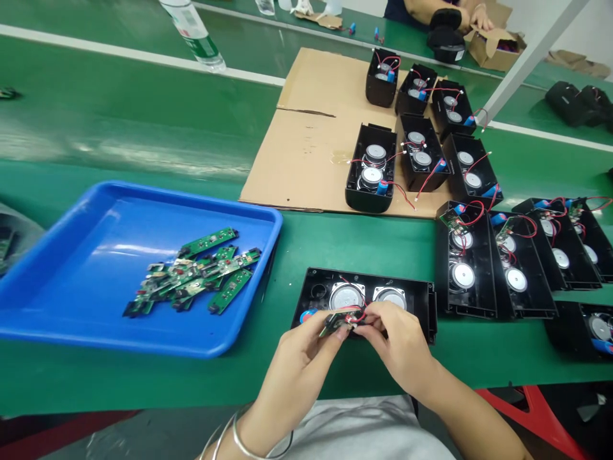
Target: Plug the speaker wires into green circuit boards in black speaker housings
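My left hand [309,351] grips a small green circuit board [338,321] between thumb and fingers. At the board's right end, my right hand [400,338] pinches the plug end of a thin red wire [360,313]; the plug itself is mostly covered by my fingertips. Both hands are over a black speaker housing [421,306] lying lengthwise on the green bench. Inside it sit two round speaker drivers [347,297], and a blue cylindrical cell [308,315] shows at its left end. Whether the plug sits in the board's socket cannot be made out.
Left of the housing stands a blue tray [143,338] with several circuit boards [205,268]. Several open speaker housings [371,169] rest on cardboard [292,153] and along the right side. A water bottle [196,35] stands farther back. Across the bench, a person's hands [474,18] touch a carton [493,54].
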Action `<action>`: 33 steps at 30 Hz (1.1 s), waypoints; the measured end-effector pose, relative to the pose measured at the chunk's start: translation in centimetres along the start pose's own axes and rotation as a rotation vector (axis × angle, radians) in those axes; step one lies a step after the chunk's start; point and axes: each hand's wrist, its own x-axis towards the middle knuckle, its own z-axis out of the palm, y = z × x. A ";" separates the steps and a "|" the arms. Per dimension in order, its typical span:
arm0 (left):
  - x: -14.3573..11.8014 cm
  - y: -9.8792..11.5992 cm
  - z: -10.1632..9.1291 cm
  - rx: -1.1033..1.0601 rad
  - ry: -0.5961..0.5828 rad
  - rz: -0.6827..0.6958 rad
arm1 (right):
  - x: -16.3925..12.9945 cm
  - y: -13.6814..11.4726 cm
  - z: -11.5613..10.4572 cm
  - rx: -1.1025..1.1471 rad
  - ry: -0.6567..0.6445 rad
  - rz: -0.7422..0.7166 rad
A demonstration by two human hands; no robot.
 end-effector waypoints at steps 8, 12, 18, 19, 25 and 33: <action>-0.4 0.2 0.1 0.160 0.031 0.039 | 0.7 -0.3 0.1 -0.157 -0.028 -0.093; -0.4 0.1 0.5 0.181 0.056 0.089 | 1.0 -0.4 0.1 -0.172 -0.069 -0.082; -0.5 -0.1 0.8 0.211 0.080 0.113 | 1.5 -0.8 -0.2 -0.195 -0.110 -0.091; -0.5 -0.2 0.8 0.219 0.079 0.116 | 1.6 -0.8 -0.4 -0.203 -0.126 -0.095; -0.7 -0.4 0.8 0.221 0.045 0.083 | 1.9 -0.3 -0.7 -0.234 -0.253 -0.155; -0.4 -0.5 0.4 0.156 0.054 0.103 | 2.3 -0.4 -0.4 -0.206 -0.225 -0.090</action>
